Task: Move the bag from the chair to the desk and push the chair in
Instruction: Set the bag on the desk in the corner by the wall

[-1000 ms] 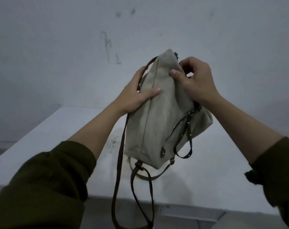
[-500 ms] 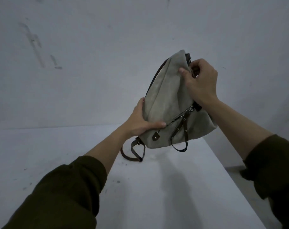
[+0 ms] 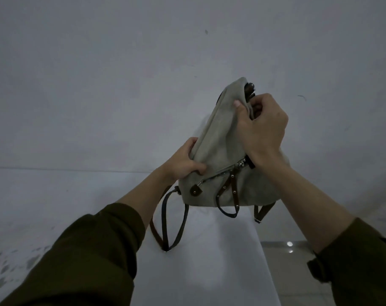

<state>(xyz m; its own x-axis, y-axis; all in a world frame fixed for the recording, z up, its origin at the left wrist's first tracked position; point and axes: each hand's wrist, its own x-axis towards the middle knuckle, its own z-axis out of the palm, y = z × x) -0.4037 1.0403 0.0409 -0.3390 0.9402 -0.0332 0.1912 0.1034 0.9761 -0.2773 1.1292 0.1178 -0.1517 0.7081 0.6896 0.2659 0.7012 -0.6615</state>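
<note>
A beige canvas bag (image 3: 218, 151) with dark brown leather straps and a slanted zip stands upright at the far right end of the white desk (image 3: 198, 272), its bottom at or just above the desk top. My right hand (image 3: 261, 129) grips the bag's upper edge near the top. My left hand (image 3: 184, 163) clasps the bag's lower left side. A loop of strap (image 3: 170, 226) lies on the desk below the bag. The chair is out of view.
A plain grey wall (image 3: 121, 85) rises right behind the desk. The desk's right edge runs close beside the bag, and tiled floor (image 3: 298, 272) shows beyond it. Dark stains mark the desk's near left part (image 3: 15, 261).
Both hands have carried the bag farther right and down toward the desk's right end. My left hand has stayed on its lower side. The loose straps now rest on the desk.
</note>
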